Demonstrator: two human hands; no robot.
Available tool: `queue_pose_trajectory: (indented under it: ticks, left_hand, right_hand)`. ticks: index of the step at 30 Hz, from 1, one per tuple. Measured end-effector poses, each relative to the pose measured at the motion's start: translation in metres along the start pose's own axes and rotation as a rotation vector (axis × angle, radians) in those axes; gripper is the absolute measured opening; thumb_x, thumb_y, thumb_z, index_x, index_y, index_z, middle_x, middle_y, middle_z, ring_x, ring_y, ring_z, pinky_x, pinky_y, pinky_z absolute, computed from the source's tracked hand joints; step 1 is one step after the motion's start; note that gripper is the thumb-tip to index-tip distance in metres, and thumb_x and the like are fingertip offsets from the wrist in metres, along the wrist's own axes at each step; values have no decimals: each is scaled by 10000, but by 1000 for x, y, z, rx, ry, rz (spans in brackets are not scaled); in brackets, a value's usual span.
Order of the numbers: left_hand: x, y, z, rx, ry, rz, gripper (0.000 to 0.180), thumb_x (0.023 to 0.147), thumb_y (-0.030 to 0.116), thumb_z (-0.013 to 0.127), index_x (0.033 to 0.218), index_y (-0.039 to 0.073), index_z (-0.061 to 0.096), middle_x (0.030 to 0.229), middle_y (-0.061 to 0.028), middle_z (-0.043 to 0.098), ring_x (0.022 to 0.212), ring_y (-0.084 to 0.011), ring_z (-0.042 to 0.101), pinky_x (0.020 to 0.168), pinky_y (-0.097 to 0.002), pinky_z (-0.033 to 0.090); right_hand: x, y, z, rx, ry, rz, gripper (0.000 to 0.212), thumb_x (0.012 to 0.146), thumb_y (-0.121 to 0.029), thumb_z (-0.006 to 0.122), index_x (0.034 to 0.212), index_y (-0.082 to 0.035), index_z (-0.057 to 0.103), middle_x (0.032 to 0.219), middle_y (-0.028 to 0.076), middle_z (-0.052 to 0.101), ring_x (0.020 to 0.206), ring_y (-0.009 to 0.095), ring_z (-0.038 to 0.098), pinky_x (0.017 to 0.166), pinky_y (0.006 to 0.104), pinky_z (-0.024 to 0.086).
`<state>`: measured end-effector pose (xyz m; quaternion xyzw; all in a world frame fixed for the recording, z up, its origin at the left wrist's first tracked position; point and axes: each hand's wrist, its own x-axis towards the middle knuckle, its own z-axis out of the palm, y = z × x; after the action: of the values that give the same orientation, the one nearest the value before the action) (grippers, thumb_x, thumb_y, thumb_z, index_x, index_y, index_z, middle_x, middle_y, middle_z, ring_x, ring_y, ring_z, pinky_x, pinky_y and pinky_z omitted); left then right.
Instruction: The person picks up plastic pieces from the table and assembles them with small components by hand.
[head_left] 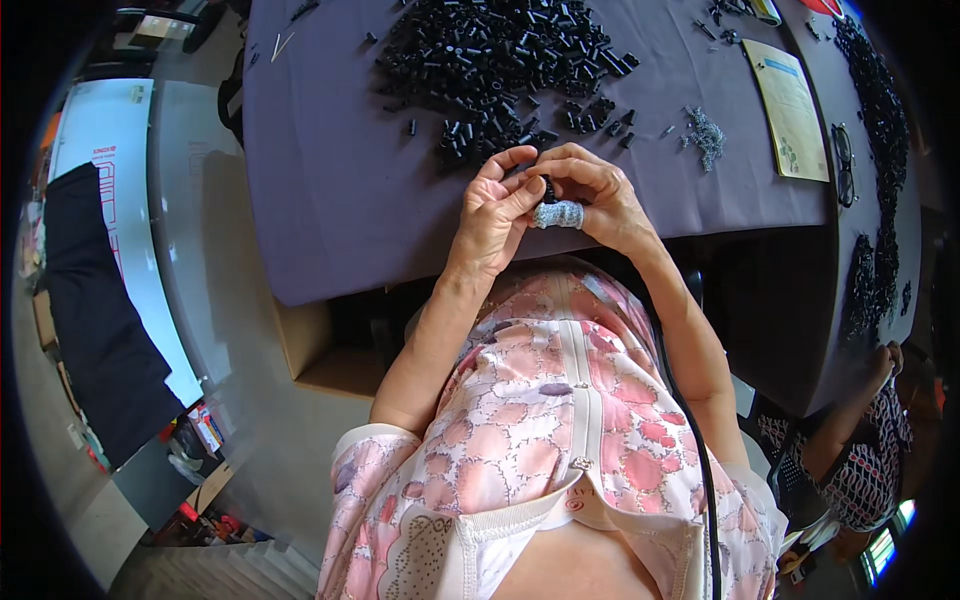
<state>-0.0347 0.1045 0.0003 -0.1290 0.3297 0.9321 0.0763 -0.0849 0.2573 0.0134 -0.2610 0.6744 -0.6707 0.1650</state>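
My left hand (497, 215) and my right hand (590, 190) meet over the near edge of a table with a purple-grey cloth (340, 170). Together they pinch a small black tube-shaped part (547, 187) between the fingertips. My right thumb wears a grey knitted finger cover (558, 214). Just beyond the hands lies a large heap of small black tube parts (500, 60), with loose ones scattered toward the hands.
A small pile of tiny metal springs (707, 133) lies right of the heap. A yellowish printed sheet (790, 108) and a pair of glasses (843, 165) lie at the far right. More black parts (880, 130) run along the right edge. Another person (860, 450) sits lower right. A cardboard box (320, 350) stands under the table.
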Motion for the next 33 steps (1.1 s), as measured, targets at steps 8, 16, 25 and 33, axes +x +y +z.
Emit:
queue_pose_trajectory:
  ticks: [8, 16, 25, 33]
  left_hand:
    - [0, -1, 2, 4, 23, -8, 428, 846, -22, 631, 1220, 45, 435, 921, -87, 657, 805, -112, 635, 643, -203, 523]
    - [-2, -3, 1, 56, 50, -22, 460, 847, -31, 623, 1250, 60, 420, 953, -79, 652, 821, -111, 622, 669, -205, 491]
    - [-4, 2, -2, 105, -10, -45, 448, 845, -2, 644, 1233, 22, 420, 941, -82, 657, 822, -126, 634, 606, -209, 477]
    - [-5, -3, 17, 71, 130, 48, 331, 854, -12, 628, 1160, 18, 504, 888, -71, 646, 758, -115, 605, 617, -219, 460]
  right_hand:
    - [4, -6, -5, -81, -76, 64, 302, 726, 34, 687, 1018, -28, 646, 1027, 44, 604, 898, 124, 610, 737, 241, 499]
    - [3, -6, -4, -89, -3, -63, 289, 674, -3, 747, 952, -27, 670, 950, 49, 637, 752, 110, 584, 624, 229, 469]
    - [1, 0, -1, -67, 36, -119, 297, 636, 68, 693, 916, -30, 672, 853, 60, 623, 692, 155, 566, 612, 276, 462]
    - [-9, -31, 0, -187, 54, -9, 345, 716, 28, 719, 1048, -43, 653, 1000, 71, 613, 861, 172, 626, 693, 272, 514]
